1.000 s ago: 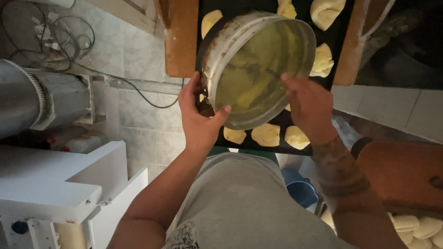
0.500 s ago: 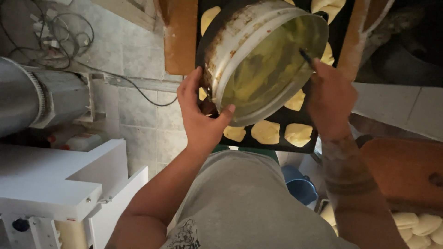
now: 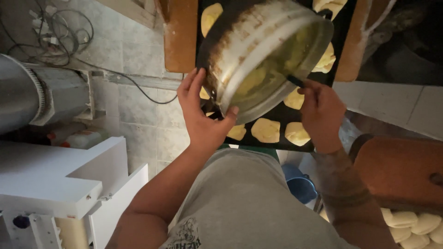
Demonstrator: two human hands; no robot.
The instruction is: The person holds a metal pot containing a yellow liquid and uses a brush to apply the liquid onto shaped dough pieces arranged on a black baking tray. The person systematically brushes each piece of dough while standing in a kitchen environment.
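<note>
While no carton or sign stands out clearly, a pale plastic bottle [image 3: 87, 138] with a red cap lies low at the left against the tiled wall, beneath a grey metal duct [image 3: 32, 94]; any label on it is too dim to make out. Below it sits a white boxy machine [image 3: 60, 189] with a small red mark on its edge, too small to tell apart.

At the top centre, a round metal bowl [image 3: 258, 50] is tilted steeply on its side, its opening turned towards the right and down. Its outer wall is dull silver, streaked with brown stains near the rim, and the inside is coated with a yellowish wash. It hangs over a black baking tray [image 3: 272, 143] set with pale yellow dough pieces [image 3: 265, 130].

The left hand [image 3: 203, 117] grips the bowl at its lower edge, fingers spread behind the wall and thumb pressed onto the rim. The right hand [image 3: 320, 110] is closed around a thin dark handle [image 3: 295, 81] that runs into the bowl; its working end is hidden inside.

The bowl covers much of the tray, and the frame's top edge cuts both off. More dough pieces [image 3: 415, 223] show at the lower right, partly cut off. A blue bucket [image 3: 300, 184] peeks out beside the grey shirt.
</note>
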